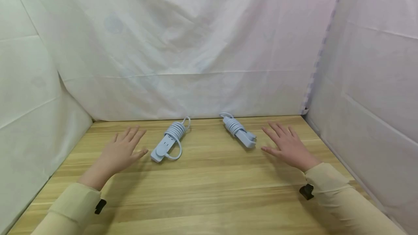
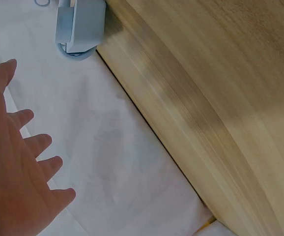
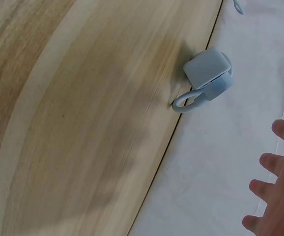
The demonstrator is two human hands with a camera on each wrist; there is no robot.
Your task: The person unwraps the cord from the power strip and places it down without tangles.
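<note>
Two pale blue-grey power strips lie on the wooden table, each with its own cord wound around it. The left power strip (image 1: pixel 167 143) shows its outlets face up, with a plug at its near end and a cord loop beside it. The right power strip (image 1: pixel 240 132) rests on its side, its plug tucked along the near end. My left hand (image 1: pixel 121 152) hovers over the table left of the first strip, fingers spread and holding nothing. To the right of the second strip, my right hand (image 1: pixel 287 146) is likewise spread above the table and holds nothing.
White cloth (image 1: pixel 196 46) hangs behind the table, with more cloth (image 1: pixel 369 82) along the right side and the left. The wooden table top (image 1: pixel 202 191) reaches back to the cloth. A small black device (image 1: pixel 307 191) sits at the right wrist.
</note>
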